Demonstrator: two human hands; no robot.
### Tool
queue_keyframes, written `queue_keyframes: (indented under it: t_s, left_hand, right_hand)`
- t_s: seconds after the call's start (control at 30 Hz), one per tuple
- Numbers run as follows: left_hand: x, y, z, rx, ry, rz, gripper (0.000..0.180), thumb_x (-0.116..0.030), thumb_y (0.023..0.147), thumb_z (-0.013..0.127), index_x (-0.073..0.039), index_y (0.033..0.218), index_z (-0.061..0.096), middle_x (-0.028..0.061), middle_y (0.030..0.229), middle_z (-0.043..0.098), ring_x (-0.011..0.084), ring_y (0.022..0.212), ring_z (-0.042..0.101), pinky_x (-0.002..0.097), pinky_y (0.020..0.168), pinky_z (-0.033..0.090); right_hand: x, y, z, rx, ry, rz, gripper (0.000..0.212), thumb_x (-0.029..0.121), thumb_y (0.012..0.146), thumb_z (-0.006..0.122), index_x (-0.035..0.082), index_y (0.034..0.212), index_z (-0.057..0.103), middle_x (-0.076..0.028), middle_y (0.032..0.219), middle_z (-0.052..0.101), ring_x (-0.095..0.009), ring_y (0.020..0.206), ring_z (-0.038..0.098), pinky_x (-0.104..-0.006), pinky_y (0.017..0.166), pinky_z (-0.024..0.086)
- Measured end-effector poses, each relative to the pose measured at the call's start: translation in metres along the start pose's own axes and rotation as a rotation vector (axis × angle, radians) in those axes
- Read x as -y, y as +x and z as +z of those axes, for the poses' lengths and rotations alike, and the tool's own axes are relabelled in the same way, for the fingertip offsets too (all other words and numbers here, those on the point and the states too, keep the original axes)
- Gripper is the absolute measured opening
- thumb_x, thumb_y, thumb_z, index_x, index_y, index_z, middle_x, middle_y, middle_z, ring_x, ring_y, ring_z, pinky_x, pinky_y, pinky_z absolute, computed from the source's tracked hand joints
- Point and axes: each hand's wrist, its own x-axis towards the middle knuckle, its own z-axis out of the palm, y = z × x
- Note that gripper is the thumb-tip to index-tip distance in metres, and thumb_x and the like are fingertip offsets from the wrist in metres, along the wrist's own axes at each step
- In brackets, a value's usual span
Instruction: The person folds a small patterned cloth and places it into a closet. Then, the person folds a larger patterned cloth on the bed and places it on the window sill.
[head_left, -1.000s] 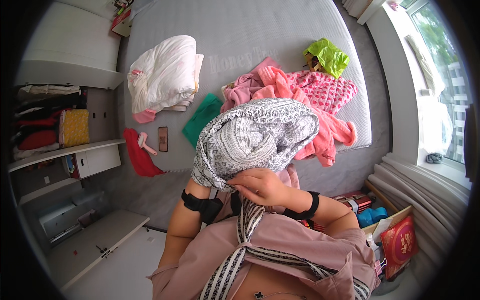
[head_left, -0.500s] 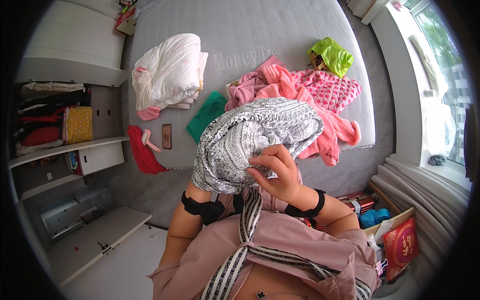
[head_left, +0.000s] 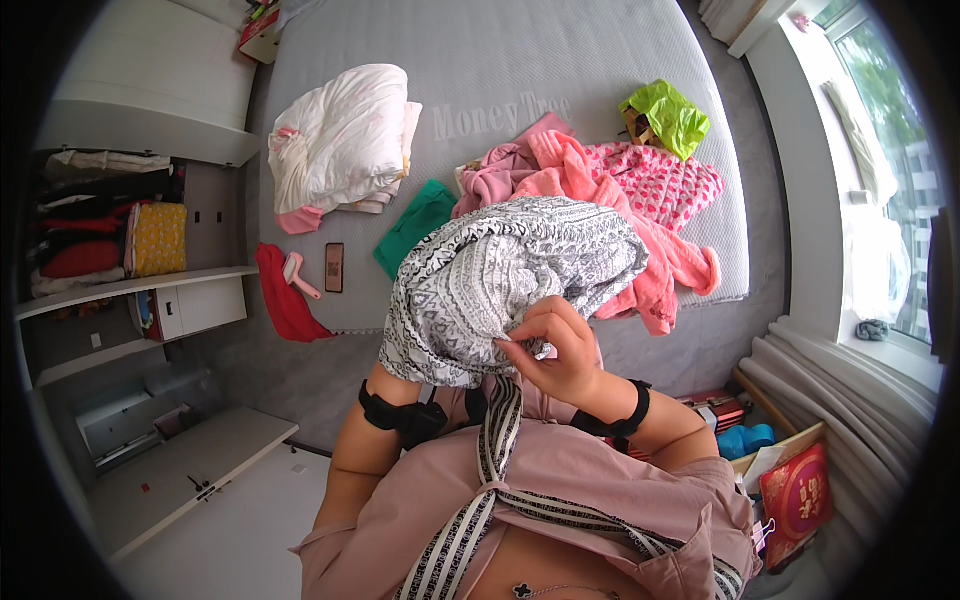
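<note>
A black-and-white patterned garment (head_left: pixel 450 285) is draped in a bunched heap before me, over the near edge of the bed. My left forearm goes in under its left side, and the cloth hides my left hand and its fingers. At the garment's lower middle, my right hand (head_left: pixel 560 350) has thumb and forefinger pinched on a bit of the cloth. Behind the garment lie a coral-pink fleece garment (head_left: pixel 655 270), a dusty-pink garment (head_left: pixel 490 185), a pink heart-patterned cloth (head_left: pixel 650 185) and a green cloth (head_left: pixel 410 225).
A folded white quilt (head_left: pixel 340 135) rests on the bed's left part. Nearer are a phone (head_left: pixel 334 268), a pink-handled tool (head_left: pixel 300 277) and a red cloth (head_left: pixel 280 300). A lime-green bag (head_left: pixel 670 115) sits right. Open shelves (head_left: pixel 110 240) with clothes stand left; a window (head_left: pixel 890 130) is right.
My right thumb and forefinger have drawn together on the cloth, and the hand has dipped slightly. The garment has barely shifted, and the whole view has moved a little.
</note>
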Motion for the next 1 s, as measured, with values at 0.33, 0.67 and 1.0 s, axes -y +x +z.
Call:
queue_keyframes:
  t_s: [0.33, 0.67, 1.0]
  left_hand:
    - [-0.005, -0.002, -0.002, -0.012, 0.046, 0.036, 0.05, -0.033, 0.088, 0.056, -0.005, 0.129, 0.049, 0.0098, 0.128, 0.051, 0.019, 0.117, 0.047, 0.0332, 0.097, 0.038]
    - [-0.011, -0.002, -0.002, -0.023, 0.097, 0.076, 0.05, -0.033, 0.089, 0.054, -0.006, 0.129, 0.048, 0.0096, 0.129, 0.051, 0.0198, 0.118, 0.046, 0.034, 0.098, 0.037]
    - [-0.019, -0.003, -0.005, -0.028, 0.168, 0.12, 0.049, -0.033, 0.089, 0.052, -0.006, 0.13, 0.048, 0.0094, 0.13, 0.051, 0.0206, 0.12, 0.046, 0.0348, 0.099, 0.037]
  right_hand:
    - [-0.005, -0.004, -0.001, 0.017, 0.02, -0.02, 0.026, -0.002, 0.064, 0.079, 0.004, 0.075, 0.056, -0.008, 0.073, 0.052, -0.018, 0.062, 0.052, -0.0285, 0.052, 0.041]
    - [-0.01, 0.0, -0.001, 0.038, 0.03, -0.064, 0.025, -0.002, 0.064, 0.079, 0.004, 0.073, 0.056, -0.007, 0.07, 0.051, -0.017, 0.059, 0.05, -0.0276, 0.05, 0.039]
    - [-0.012, 0.001, -0.003, 0.05, 0.07, -0.086, 0.024, -0.003, 0.064, 0.078, 0.005, 0.069, 0.056, -0.006, 0.067, 0.05, -0.017, 0.056, 0.05, -0.0275, 0.048, 0.037]
